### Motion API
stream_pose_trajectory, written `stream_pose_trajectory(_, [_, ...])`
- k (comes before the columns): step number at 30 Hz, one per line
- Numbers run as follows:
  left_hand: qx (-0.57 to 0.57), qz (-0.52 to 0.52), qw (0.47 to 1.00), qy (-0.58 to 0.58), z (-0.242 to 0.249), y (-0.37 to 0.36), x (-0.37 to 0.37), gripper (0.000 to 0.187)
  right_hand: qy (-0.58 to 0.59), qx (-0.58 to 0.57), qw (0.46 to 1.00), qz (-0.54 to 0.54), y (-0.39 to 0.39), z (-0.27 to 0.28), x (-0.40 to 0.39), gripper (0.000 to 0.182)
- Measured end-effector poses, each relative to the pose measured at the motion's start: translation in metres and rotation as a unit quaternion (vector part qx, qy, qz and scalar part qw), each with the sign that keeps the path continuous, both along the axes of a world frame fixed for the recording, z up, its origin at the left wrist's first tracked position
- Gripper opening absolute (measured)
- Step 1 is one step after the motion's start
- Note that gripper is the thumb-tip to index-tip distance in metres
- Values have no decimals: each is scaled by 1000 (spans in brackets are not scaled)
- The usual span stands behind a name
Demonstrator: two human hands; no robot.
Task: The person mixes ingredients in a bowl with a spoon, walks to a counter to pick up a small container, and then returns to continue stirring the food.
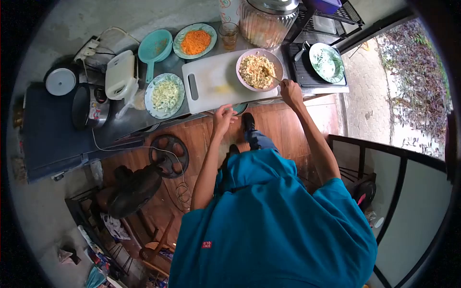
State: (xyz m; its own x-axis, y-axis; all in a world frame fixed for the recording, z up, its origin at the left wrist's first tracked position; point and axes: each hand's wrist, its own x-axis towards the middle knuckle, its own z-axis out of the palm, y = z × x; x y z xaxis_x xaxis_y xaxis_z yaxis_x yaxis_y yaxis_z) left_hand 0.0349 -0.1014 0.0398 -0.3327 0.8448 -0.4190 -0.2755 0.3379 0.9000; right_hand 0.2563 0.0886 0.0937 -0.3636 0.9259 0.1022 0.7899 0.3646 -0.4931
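A pink bowl holds a chunky pale mixture with orange bits and stands on the right part of a white cutting board. My right hand is closed around the handle of a spoon, whose head is sunk in the mixture. At the board's front edge, my left hand hangs with its fingers loosely bent and apart, holding nothing. A yellowish wet smear marks the board left of the bowl.
Left of the board are a plate of chopped pale-green vegetable, a plate of shredded carrot and a turquoise strainer. Behind stand a glass and a large jar. A used plate lies at right.
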Motion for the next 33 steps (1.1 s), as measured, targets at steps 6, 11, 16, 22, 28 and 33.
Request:
stream_pose_trajectory(6, [3, 54, 999, -4, -14, 68, 6, 44, 38, -38, 999, 10, -8, 43, 5, 19])
stream_pose_trajectory(11, [-26, 87, 996, -9, -6, 108, 20, 51, 10, -90, 995, 49, -13, 11, 6, 18])
stream_pose_trajectory(16, [-44, 82, 995, 39, -17, 116, 16, 49, 37, -98, 994, 21, -7, 24, 12, 18])
stream_pose_trajectory(22, [-41, 104, 994, -2, -5, 121, 13, 46, -4, -125, 990, 65, -20, 25, 10, 15])
stream_pose_trajectory(28, [-38, 62, 994, 79, -15, 118, 11, 44, 35, -116, 992, 23, -9, 26, 16, 16])
stream_pose_trajectory(33, [-37, 89, 993, 71, -15, 120, 15, 42, 11, -86, 996, -14, 24, 35, 30, 18])
